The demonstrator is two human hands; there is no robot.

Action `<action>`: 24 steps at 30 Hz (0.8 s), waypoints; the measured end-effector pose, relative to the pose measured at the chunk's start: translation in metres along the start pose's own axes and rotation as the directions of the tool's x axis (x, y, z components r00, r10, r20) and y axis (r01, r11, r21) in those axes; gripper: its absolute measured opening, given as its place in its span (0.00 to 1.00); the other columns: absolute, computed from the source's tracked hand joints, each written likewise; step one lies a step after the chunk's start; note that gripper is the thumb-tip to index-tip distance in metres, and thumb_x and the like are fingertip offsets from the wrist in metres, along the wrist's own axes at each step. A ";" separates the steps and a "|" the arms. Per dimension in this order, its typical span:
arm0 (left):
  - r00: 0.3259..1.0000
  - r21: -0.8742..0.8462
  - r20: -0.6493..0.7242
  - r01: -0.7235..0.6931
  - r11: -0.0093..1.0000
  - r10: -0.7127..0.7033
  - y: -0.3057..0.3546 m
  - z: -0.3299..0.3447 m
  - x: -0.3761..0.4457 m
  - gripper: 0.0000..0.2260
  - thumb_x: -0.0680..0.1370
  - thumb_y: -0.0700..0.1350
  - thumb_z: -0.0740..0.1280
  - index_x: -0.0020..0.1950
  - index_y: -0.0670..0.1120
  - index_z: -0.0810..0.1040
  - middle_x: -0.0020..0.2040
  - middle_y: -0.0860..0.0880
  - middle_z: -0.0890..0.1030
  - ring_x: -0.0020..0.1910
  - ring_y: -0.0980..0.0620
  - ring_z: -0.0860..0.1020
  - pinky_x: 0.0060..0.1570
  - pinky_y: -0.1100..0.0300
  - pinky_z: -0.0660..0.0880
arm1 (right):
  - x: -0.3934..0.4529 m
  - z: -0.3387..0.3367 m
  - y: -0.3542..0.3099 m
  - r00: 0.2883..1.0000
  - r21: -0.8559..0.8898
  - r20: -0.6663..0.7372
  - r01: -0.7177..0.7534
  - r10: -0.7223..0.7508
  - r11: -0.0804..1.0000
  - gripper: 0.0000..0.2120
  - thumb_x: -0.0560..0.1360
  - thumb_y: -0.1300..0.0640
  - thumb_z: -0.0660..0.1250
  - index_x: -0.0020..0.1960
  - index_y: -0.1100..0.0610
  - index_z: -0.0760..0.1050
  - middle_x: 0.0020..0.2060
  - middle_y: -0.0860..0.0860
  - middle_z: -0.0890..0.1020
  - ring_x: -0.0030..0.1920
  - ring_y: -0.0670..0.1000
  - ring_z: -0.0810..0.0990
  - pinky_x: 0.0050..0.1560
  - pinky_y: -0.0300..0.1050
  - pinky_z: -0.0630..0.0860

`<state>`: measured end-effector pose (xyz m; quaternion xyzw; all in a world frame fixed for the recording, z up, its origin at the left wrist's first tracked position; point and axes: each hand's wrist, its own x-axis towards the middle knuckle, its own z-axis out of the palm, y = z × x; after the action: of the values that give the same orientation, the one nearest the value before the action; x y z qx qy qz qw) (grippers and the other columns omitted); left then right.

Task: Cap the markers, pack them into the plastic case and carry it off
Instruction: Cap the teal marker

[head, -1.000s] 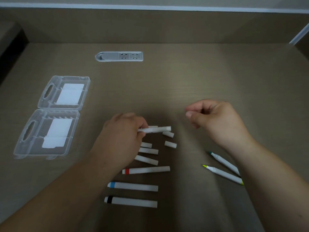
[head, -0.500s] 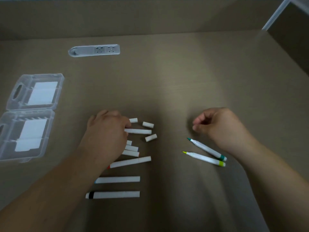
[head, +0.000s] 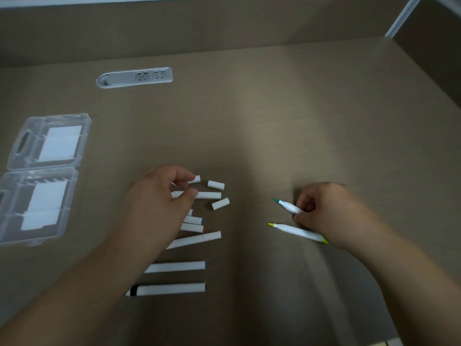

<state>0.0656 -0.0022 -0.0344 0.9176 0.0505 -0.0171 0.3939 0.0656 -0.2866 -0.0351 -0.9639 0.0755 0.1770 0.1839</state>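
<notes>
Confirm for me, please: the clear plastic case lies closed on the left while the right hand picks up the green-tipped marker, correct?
Not quite. The head view shows the plastic case lying open, both halves flat. The right hand does grip the green-tipped marker.

I see the clear plastic case [head: 42,176] lying open and flat at the far left of the desk. White markers [head: 174,267] and loose caps [head: 216,185] lie in a rough column at centre, all on their sides. To the right lie an uncapped teal-tipped marker [head: 287,206] and, nearer, a yellow-tipped marker [head: 296,232].
</notes>
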 end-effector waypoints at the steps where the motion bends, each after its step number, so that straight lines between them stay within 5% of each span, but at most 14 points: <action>1: 1.000 -0.058 0.002 0.020 0.998 -0.020 0.005 0.002 -0.003 0.08 0.76 0.45 0.71 0.50 0.59 0.80 0.45 0.61 0.81 0.48 0.64 0.78 0.47 0.64 0.74 | 0.000 -0.001 -0.001 1.000 0.036 -0.014 0.012 -0.011 0.999 0.04 0.66 0.53 0.73 0.36 0.49 0.79 0.32 0.44 0.81 0.34 0.43 0.79 0.34 0.43 0.76; 5: 0.996 -0.225 0.064 0.083 0.971 -0.070 0.026 0.016 -0.013 0.06 0.76 0.45 0.71 0.50 0.56 0.82 0.41 0.58 0.83 0.40 0.64 0.80 0.38 0.72 0.73 | -0.002 -0.011 -0.017 0.999 0.375 -0.029 0.047 -0.039 0.926 0.05 0.68 0.55 0.76 0.38 0.52 0.81 0.30 0.48 0.83 0.30 0.46 0.79 0.34 0.43 0.75; 9: 0.994 -0.275 0.090 0.088 0.957 -0.066 0.039 0.031 -0.017 0.02 0.77 0.50 0.71 0.48 0.56 0.83 0.39 0.58 0.83 0.40 0.64 0.80 0.41 0.68 0.74 | -0.004 -0.011 -0.047 0.991 0.744 0.052 0.043 -0.123 0.666 0.04 0.69 0.62 0.76 0.41 0.61 0.81 0.30 0.54 0.82 0.29 0.49 0.76 0.31 0.40 0.72; 11: 0.988 -0.309 0.131 0.118 0.944 -0.081 0.048 0.031 -0.016 0.03 0.77 0.53 0.69 0.46 0.57 0.82 0.39 0.59 0.83 0.40 0.65 0.80 0.39 0.70 0.73 | -0.005 -0.004 -0.063 0.985 0.833 0.080 0.018 -0.153 0.554 0.04 0.70 0.65 0.74 0.41 0.63 0.80 0.29 0.56 0.80 0.27 0.50 0.74 0.28 0.39 0.72; 13: 0.971 -0.447 0.189 0.219 0.867 -0.148 0.051 0.031 -0.013 0.06 0.78 0.52 0.69 0.44 0.54 0.84 0.39 0.55 0.85 0.40 0.59 0.83 0.43 0.61 0.79 | -0.004 0.003 -0.076 0.978 0.857 0.068 0.043 -0.196 0.514 0.03 0.71 0.65 0.73 0.42 0.63 0.80 0.29 0.55 0.82 0.26 0.47 0.76 0.27 0.38 0.73; 15: 0.927 -0.599 0.287 0.370 0.710 -0.241 0.051 0.028 -0.009 0.06 0.78 0.49 0.70 0.45 0.48 0.84 0.40 0.46 0.86 0.42 0.45 0.86 0.48 0.45 0.83 | -0.003 0.011 -0.086 0.973 0.842 0.027 0.100 -0.227 0.531 0.03 0.71 0.64 0.74 0.42 0.61 0.80 0.32 0.57 0.84 0.29 0.50 0.80 0.31 0.43 0.77; 17: 0.902 -0.661 0.331 0.431 0.614 -0.278 0.044 0.024 -0.005 0.05 0.78 0.45 0.71 0.47 0.44 0.84 0.42 0.41 0.86 0.42 0.41 0.86 0.47 0.44 0.83 | -0.001 0.016 -0.094 0.975 0.826 0.008 0.119 -0.224 0.550 0.05 0.70 0.64 0.75 0.42 0.60 0.80 0.35 0.59 0.85 0.32 0.53 0.81 0.35 0.49 0.78; 21: 0.907 -0.663 0.269 0.419 0.621 -0.325 0.033 0.010 0.004 0.05 0.77 0.42 0.71 0.51 0.43 0.83 0.44 0.42 0.86 0.43 0.43 0.86 0.44 0.50 0.83 | 0.004 0.021 -0.100 0.970 0.764 -0.019 0.172 -0.244 0.622 0.05 0.69 0.62 0.76 0.43 0.57 0.81 0.36 0.56 0.85 0.34 0.49 0.80 0.36 0.46 0.77; 24: 0.915 -0.631 0.185 0.390 0.671 -0.358 0.020 -0.004 0.010 0.02 0.77 0.44 0.71 0.49 0.49 0.82 0.41 0.48 0.87 0.42 0.49 0.86 0.40 0.55 0.83 | 0.010 0.026 -0.094 0.952 0.466 -0.145 0.307 -0.271 0.830 0.06 0.69 0.59 0.76 0.40 0.50 0.82 0.34 0.46 0.81 0.32 0.41 0.76 0.35 0.33 0.71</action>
<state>0.0773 -0.0118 -0.0179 0.6898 0.2307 -0.0996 0.6790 0.0869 -0.1909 -0.0306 -0.8934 -0.0227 0.0873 0.4402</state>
